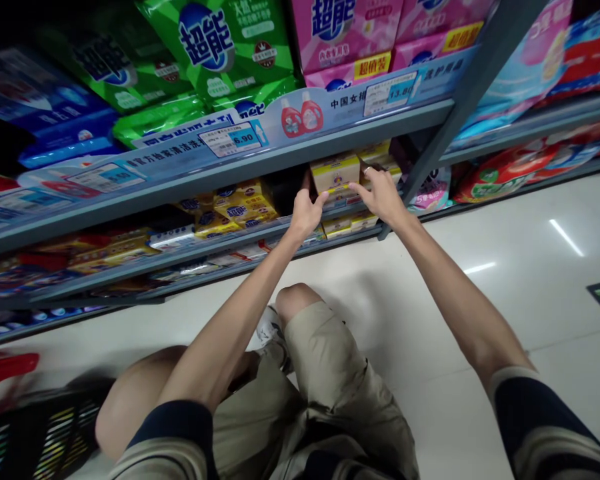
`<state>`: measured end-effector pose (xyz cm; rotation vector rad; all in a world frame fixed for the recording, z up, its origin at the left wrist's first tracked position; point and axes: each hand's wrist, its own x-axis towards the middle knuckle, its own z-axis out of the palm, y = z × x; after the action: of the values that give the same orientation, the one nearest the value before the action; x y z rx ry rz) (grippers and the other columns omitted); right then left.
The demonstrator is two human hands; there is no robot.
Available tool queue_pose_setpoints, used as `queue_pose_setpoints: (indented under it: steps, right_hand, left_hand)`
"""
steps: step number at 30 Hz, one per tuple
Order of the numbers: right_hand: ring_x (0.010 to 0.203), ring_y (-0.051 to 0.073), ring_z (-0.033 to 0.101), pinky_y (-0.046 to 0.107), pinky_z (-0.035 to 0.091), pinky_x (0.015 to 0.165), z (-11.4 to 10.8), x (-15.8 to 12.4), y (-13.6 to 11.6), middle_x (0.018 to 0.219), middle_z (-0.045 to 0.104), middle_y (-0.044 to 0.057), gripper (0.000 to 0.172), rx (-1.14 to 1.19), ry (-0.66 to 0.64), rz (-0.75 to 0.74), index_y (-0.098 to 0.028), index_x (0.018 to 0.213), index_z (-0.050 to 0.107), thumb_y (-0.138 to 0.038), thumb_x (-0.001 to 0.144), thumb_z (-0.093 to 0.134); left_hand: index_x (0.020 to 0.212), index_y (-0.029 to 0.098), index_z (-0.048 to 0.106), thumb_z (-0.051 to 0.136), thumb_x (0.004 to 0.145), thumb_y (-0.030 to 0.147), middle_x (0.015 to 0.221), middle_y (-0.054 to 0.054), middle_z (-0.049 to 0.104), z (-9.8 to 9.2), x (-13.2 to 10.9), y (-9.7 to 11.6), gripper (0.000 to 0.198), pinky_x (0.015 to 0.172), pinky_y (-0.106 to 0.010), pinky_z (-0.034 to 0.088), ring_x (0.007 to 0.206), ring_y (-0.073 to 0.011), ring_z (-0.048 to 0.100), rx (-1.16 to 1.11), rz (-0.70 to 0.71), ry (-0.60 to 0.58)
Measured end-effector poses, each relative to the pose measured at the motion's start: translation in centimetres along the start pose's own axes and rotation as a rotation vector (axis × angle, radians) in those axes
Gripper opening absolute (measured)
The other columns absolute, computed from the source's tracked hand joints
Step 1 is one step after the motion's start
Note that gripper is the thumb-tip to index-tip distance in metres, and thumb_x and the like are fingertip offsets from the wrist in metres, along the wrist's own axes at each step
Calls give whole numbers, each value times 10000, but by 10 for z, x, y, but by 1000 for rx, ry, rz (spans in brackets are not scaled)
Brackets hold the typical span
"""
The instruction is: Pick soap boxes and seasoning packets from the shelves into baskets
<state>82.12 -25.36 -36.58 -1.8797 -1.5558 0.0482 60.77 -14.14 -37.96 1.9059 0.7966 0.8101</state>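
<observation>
Where a lower grey metal shelf (pixel 260 233) runs beneath a wider grey metal ledge (pixel 290 159), a small cream-and-yellow box (pixel 336 175) sits near the front edge, just right of a dark gap. The left hand (pixel 307 213) grasps its left side and the right hand (pixel 380 197), with a ring on one finger, its right side, thumbs toward the lower front; the far fingertips are poorly seen, so how firmly they press I cannot tell. The step in hand looks like steadying or shifting this box, and moving it would call for even pressure and clearance under the ledge. It seems flat-faced and square-cornered, probably cardboard, unlike the glossy, crinkled yellow packets (pixel 247 210) to its left. Above stand puffy green plastic packs (pixel 215 47) and, farther right, smooth pink plastic packs (pixel 350 33). Shiny pale floor tiles (pixel 430 300) spread nearer, with a black slatted basket (pixel 27 433) at near left.
</observation>
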Motion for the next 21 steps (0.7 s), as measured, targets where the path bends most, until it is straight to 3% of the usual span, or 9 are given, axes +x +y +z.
queue_pose_setpoints:
  steps: [3, 7, 12, 16, 18, 19, 21]
  right_hand:
    - [1066, 359, 677, 528, 522, 1034, 1, -2, -1, 1120, 751, 164, 672, 32, 20, 2, -188, 1188, 682, -786, 1034, 417]
    - [1129, 371, 681, 518, 522, 1058, 3, -1, 0, 1168, 751, 175, 648, 19, 17, 14, -181, 1204, 681, -762, 1041, 444]
    - [1110, 382, 685, 566, 533, 1056, 8, 2, 7, 1124, 749, 192, 648, -1, 22, 42, -161, 1183, 688, -761, 1020, 507]
    - [1259, 396, 651, 619, 494, 1147, -5, -12, -3, 1259, 726, 217, 707, 115, 112, 21, -156, 1358, 650, -755, 992, 567]
    - [1387, 360, 606, 614, 447, 1225, -13, -38, -20, 1390, 688, 195, 655, 227, 204, 30, -201, 1476, 589, -681, 1033, 541]
    - [1432, 334, 587, 607, 429, 1253, -14, -56, -30, 1441, 669, 179, 610, 286, 247, 58, -228, 1513, 564, -629, 1057, 515]
    - [1454, 294, 591, 591, 430, 1270, -11, -107, -48, 1493, 650, 155, 554, 394, 293, 167, -268, 1555, 527, -545, 1077, 476]
  left_hand:
    - [1636, 177, 444, 734, 949, 602, 1479, -167, 690, -1, -1, 3, 858, 1267, -511, 472, 1382, -327, 653, 39, -42, 38]
    - [1633, 151, 444, 728, 969, 527, 1444, -176, 711, -2, -3, 14, 814, 1256, -490, 483, 1359, -329, 666, 83, -76, 60]
    - [1566, 134, 514, 756, 945, 534, 1483, -180, 682, -7, 1, 15, 777, 1304, -511, 428, 1434, -369, 609, 101, -90, -7]
    - [1524, 114, 526, 841, 862, 544, 1571, -226, 597, -4, -8, 17, 850, 1323, -580, 392, 1497, -410, 548, -5, -167, -24]
    - [1591, 141, 455, 841, 845, 551, 1694, -231, 458, -19, -33, 35, 935, 1346, -594, 355, 1587, -397, 451, -55, -194, -28]
    - [1623, 167, 419, 824, 852, 556, 1739, -214, 394, -36, -52, 50, 953, 1357, -584, 341, 1625, -377, 400, -64, -191, -42]
    - [1652, 242, 398, 757, 904, 565, 1741, -153, 421, -93, -103, 83, 890, 1351, -545, 368, 1621, -324, 421, -24, -173, -90]
